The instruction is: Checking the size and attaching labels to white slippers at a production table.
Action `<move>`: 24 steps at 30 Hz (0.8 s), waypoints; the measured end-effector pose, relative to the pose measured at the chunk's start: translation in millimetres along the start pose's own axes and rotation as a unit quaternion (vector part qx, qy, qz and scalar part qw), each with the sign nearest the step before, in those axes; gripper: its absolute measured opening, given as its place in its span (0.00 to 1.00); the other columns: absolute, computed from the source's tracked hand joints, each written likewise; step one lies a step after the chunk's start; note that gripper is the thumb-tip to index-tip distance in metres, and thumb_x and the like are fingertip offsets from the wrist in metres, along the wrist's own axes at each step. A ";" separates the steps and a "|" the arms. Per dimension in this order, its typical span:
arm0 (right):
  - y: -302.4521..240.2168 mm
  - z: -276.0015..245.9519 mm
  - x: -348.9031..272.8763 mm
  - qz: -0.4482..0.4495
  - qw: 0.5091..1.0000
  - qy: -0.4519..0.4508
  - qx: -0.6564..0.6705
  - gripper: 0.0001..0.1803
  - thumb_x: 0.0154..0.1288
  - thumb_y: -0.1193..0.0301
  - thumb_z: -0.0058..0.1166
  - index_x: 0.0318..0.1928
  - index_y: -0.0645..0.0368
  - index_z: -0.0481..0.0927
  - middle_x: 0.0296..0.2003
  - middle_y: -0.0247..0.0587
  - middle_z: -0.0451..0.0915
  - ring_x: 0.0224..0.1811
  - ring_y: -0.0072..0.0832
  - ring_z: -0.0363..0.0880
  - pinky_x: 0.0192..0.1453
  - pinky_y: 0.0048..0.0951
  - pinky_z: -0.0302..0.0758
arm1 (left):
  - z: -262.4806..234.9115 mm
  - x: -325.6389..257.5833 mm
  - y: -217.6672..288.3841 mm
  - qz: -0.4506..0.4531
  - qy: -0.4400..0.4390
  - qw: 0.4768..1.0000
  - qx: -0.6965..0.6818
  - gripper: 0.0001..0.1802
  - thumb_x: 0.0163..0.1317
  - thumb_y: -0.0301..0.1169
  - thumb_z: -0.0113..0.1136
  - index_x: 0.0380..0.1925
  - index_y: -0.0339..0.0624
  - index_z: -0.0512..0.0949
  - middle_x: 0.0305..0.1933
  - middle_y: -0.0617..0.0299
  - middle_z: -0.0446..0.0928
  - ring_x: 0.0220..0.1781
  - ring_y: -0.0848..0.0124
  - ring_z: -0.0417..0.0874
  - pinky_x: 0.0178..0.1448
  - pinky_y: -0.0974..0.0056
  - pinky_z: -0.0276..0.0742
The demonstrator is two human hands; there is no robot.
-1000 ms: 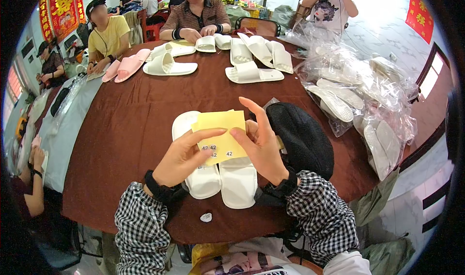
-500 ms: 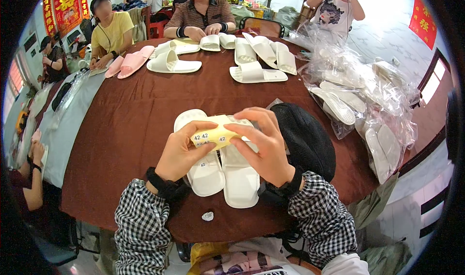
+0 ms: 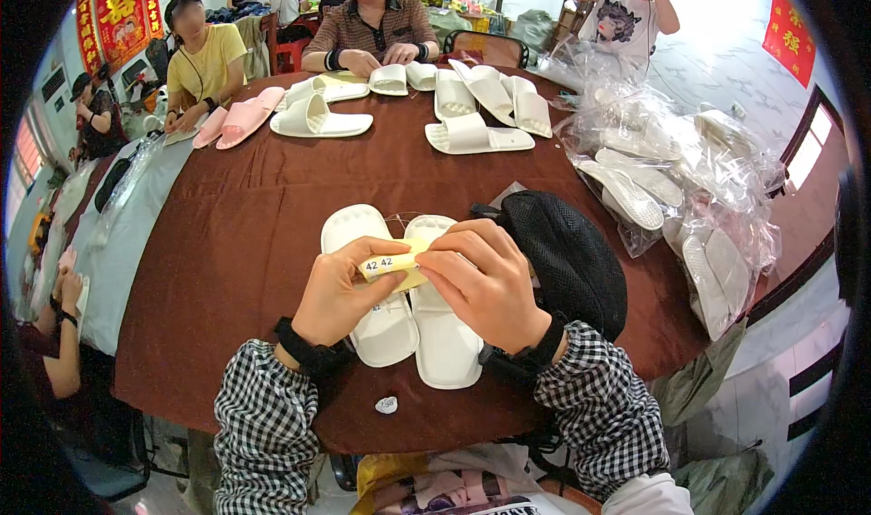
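Observation:
A yellow sheet of white number stickers [image 3: 379, 265] is held above a pair of white slippers. My left hand [image 3: 334, 293] pinches its left end between thumb and fingers. At the other end, the thumb and fingertips of my right hand [image 3: 490, 288] close on the sheet, partly covering it. Beneath my hands, the left slipper [image 3: 385, 335] and the right slipper [image 3: 448, 347] lie side by side on the brown tablecloth [image 3: 272, 215]. A small number sticker [image 3: 376, 307] shows on the left slipper. My hands hide the middle of both slippers.
A black mesh bag-like item [image 3: 572, 265] lies right of my right hand. Clear-bagged slippers [image 3: 626, 193] heap along the right edge. Across the table are white slippers [image 3: 472, 136] and pink slippers [image 3: 247, 120], with a co-worker [image 3: 372, 34] behind. A small whitish scrap [image 3: 386, 405] lies near me.
The sticker sheet has been bent or turned, so fewer printed stickers face me. My right hand's fingers have come together and closed in on its right end.

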State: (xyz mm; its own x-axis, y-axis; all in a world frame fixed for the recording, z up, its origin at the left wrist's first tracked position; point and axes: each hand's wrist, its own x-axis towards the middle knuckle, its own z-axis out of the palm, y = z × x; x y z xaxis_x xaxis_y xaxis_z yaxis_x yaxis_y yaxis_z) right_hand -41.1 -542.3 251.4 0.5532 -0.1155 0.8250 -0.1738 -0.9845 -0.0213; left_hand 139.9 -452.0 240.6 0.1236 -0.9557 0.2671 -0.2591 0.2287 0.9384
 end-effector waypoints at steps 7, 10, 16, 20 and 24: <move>-2.5 -2.7 1.8 -0.014 1.000 -0.008 -0.013 0.12 0.45 0.75 0.62 0.33 0.56 0.78 0.35 0.33 0.75 0.41 0.32 0.76 0.42 0.33 0.73 | -0.7 0.0 -0.7 -0.021 -0.003 1.000 -0.007 0.14 0.60 0.20 0.60 0.47 0.33 0.77 0.43 0.62 0.81 0.42 0.80 0.80 0.47 0.73 0.78; -4.8 -2.8 3.0 -0.015 1.000 -0.015 -0.010 0.11 0.47 0.75 0.62 0.34 0.56 0.78 0.35 0.33 0.75 0.40 0.32 0.76 0.42 0.33 0.72 | -0.3 0.5 -2.5 -0.012 -0.006 1.000 -0.015 0.14 0.60 0.20 0.60 0.47 0.33 0.77 0.43 0.62 0.81 0.43 0.79 0.80 0.47 0.73 0.78; -6.3 -2.8 3.5 0.024 0.999 -0.019 0.015 0.08 0.53 0.74 0.62 0.35 0.56 0.77 0.34 0.34 0.75 0.38 0.32 0.76 0.42 0.33 0.71 | -0.8 -1.4 0.1 0.021 -0.003 0.999 0.048 0.14 0.60 0.20 0.61 0.47 0.34 0.78 0.42 0.62 0.82 0.43 0.80 0.80 0.47 0.72 0.78; -8.3 -4.1 3.2 0.027 0.999 -0.027 0.005 0.09 0.53 0.74 0.62 0.35 0.56 0.76 0.34 0.34 0.75 0.37 0.33 0.75 0.42 0.33 0.71 | 0.6 -2.1 -3.4 0.035 0.006 0.998 0.046 0.14 0.59 0.24 0.63 0.46 0.36 0.79 0.39 0.61 0.82 0.37 0.80 0.79 0.41 0.72 0.77; -9.0 -3.5 2.6 0.036 0.999 -0.038 0.008 0.09 0.53 0.75 0.61 0.33 0.57 0.75 0.32 0.35 0.73 0.37 0.34 0.74 0.43 0.34 0.71 | 0.4 -1.5 -1.0 0.041 0.003 0.997 0.058 0.14 0.59 0.22 0.62 0.46 0.36 0.78 0.40 0.61 0.82 0.40 0.79 0.80 0.45 0.71 0.78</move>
State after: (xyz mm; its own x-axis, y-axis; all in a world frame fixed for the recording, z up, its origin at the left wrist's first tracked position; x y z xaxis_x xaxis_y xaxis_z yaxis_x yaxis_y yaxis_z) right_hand -41.0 -533.3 255.7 0.6002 -0.1958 0.7755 -0.2034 -0.9751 -0.0888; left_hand 139.6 -450.9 239.2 0.1035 -0.9332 0.3442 -0.3780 0.2832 0.8814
